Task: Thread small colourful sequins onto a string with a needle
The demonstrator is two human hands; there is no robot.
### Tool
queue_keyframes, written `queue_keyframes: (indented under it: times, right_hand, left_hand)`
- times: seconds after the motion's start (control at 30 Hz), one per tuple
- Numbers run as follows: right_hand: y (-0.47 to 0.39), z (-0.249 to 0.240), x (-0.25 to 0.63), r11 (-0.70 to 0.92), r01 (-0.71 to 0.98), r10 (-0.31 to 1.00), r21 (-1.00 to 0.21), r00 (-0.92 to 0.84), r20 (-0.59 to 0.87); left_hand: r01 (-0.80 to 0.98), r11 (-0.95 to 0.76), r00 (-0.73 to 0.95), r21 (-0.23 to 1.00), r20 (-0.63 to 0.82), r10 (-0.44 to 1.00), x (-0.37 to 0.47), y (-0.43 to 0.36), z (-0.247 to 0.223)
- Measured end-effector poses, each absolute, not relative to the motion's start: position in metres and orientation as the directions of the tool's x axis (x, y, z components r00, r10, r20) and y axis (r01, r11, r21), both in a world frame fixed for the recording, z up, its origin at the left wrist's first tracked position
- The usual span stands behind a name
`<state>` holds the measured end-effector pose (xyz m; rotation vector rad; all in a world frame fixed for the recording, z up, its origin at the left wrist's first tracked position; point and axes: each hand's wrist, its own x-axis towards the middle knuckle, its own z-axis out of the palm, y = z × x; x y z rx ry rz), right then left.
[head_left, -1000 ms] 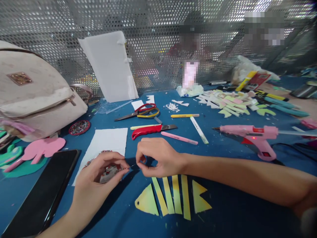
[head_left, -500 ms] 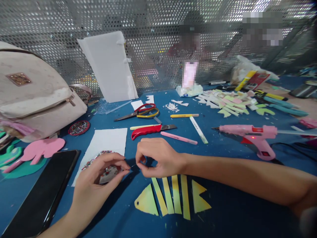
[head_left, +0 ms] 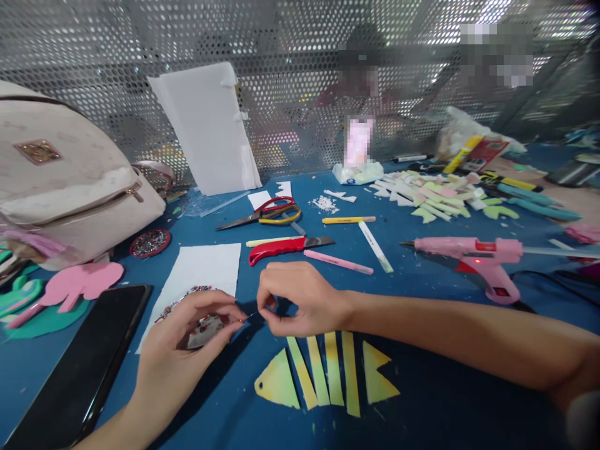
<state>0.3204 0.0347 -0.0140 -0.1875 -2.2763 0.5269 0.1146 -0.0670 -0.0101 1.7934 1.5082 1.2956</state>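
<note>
My left hand (head_left: 164, 347) is closed in a pinch, thumb against fingertips, over a white sheet of paper (head_left: 210, 261). Small multicoloured beads (head_left: 177, 305) lie heaped on that sheet. A thin shiny wire (head_left: 252, 314) runs from those fingertips to my right hand (head_left: 304, 300), whose thumb and forefinger pinch its other end. Something tiny and reddish shows at the left fingertips, too small to name. Just below my right hand lies a yellow-green fish in separate pieces: a head (head_left: 281, 382) with a dark eye hole, several strips (head_left: 334, 372) and a notched tail (head_left: 379, 378).
Beyond my hands are a red-handled knife (head_left: 276, 250), scissors (head_left: 276, 212) and several markers (head_left: 338, 261). A pink glue gun (head_left: 487, 250) with a lit red light lies right. A phone (head_left: 79, 369), a backpack (head_left: 65, 169) and a bead dish (head_left: 150, 242) are left. Foam scraps (head_left: 431, 194) lie behind.
Almost nothing differs. Both hands keep their pinch on the wire in nearly the same place; the view has shifted very slightly.
</note>
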Motion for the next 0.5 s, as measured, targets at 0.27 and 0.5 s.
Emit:
queue_keyframes:
  times: [0.27,0.5]
  right_hand:
    - [0.0348,-0.0155,0.3204,0.905,-0.026,0.294,-0.425,-0.685,0.667]
    - [0.0350,-0.0156,0.3212,0.911,-0.026,0.281,-0.412,-0.691,0.666]
  left_hand:
    - [0.495,-0.280,-0.042,0.823,0.344,0.938,0.1143,-0.0671,-0.0106]
    - [0.490,-0.300,-0.037,0.819,0.363,0.931,0.1144,-0.0667,-0.0111]
